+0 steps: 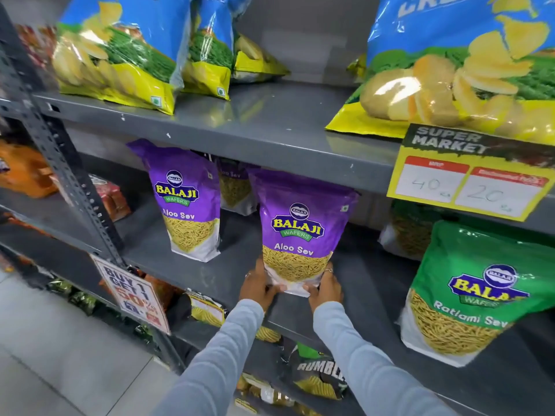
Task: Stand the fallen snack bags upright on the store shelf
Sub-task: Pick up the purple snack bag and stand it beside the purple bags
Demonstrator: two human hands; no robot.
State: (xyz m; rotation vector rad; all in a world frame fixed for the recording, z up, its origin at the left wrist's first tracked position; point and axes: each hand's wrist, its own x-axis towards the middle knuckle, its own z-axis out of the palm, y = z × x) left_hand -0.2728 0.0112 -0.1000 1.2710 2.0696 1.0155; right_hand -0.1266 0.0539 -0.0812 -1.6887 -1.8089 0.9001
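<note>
A: Purple Aloo Sev bag (300,232) upright on middle shelf (369,283), near front edge.
B: Grip?
A: Left hand (257,286), right hand (326,288) clasping bag's bottom corners, fingers wrapped round. Second purple bag (186,202) standing left, apart.

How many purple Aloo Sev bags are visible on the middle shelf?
3: one held at its base by both hands, one standing to its left, one partly hidden behind, between them. More may sit behind.

Purple Aloo Sev bag (298,235) upright at shelf (234,265) front, second purple bag (186,205) upright behind-left
</note>
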